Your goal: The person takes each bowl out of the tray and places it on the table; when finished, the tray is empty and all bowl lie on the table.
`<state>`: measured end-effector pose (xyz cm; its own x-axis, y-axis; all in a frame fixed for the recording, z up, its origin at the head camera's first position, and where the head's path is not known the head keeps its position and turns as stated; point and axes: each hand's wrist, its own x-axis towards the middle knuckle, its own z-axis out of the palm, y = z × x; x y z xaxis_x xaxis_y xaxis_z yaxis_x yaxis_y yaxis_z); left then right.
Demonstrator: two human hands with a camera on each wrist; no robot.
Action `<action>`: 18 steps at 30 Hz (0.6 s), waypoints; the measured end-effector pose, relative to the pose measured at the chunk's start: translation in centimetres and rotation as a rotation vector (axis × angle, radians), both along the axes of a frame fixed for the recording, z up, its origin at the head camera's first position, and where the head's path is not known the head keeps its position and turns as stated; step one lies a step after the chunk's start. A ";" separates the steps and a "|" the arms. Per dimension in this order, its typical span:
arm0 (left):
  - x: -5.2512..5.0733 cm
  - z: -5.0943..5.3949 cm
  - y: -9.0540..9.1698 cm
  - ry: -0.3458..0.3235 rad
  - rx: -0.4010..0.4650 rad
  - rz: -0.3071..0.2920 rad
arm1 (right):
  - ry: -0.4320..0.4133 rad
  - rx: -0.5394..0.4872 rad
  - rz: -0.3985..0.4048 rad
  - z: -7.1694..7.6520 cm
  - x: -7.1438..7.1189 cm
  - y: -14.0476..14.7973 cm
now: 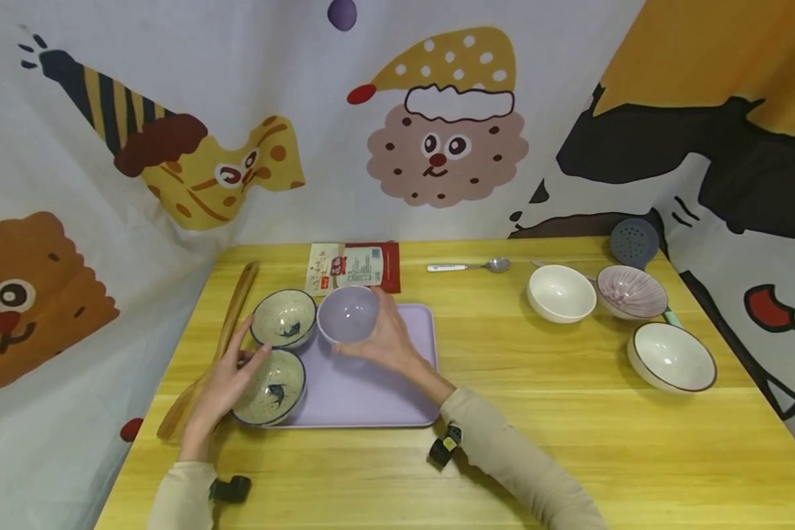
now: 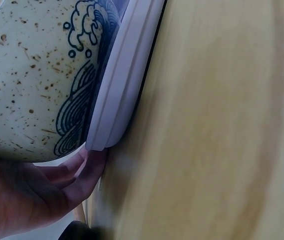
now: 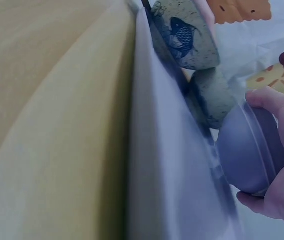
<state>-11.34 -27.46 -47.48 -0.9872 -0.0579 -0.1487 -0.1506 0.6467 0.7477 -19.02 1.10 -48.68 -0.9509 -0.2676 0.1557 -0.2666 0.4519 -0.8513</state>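
In the head view my right hand [image 1: 386, 338] grips a lavender bowl [image 1: 348, 315] by its sides, over the back left of a lavender tray [image 1: 371, 401]. The right wrist view shows thumb and fingers spread round that bowl [image 3: 246, 150]. Two speckled bowls with blue rims and fish pictures, a far bowl [image 1: 274, 315] and a near bowl [image 1: 265, 394], sit along the tray's left side. My left hand [image 1: 228, 383] lies against their left side, its fingers extended. In the left wrist view its fingers [image 2: 84, 182] are beside the near bowl [image 2: 32, 85] and the tray's edge [image 2: 117, 85].
A wooden spatula [image 1: 235, 302] lies left of the tray. Behind it are a food packet [image 1: 377, 265] and a spoon [image 1: 447, 268]. To the right stand a white bowl [image 1: 561, 294], a streaked bowl [image 1: 631, 292], a brown-rimmed bowl [image 1: 672, 357] and a grey skimmer [image 1: 634, 241].
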 end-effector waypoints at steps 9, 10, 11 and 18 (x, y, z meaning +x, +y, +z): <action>0.0 0.1 -0.1 0.000 0.004 -0.002 | 0.044 0.000 -0.027 2.2 0.4 0.9; 0.0 0.1 -0.1 0.002 0.005 -0.001 | 0.048 0.002 -0.030 2.4 0.5 1.0; 0.0 0.1 -0.1 0.002 0.007 -0.002 | 0.051 -0.001 -0.033 2.7 0.6 1.2; 0.0 0.1 0.0 0.007 0.010 -0.001 | 0.098 -0.044 -0.078 4.0 1.2 2.6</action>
<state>-11.31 -27.43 -47.40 -0.9882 -0.0551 -0.1427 -0.1447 0.6397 0.7548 -17.79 3.73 -44.65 -0.9482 -0.1846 0.2586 -0.3149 0.4372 -0.8424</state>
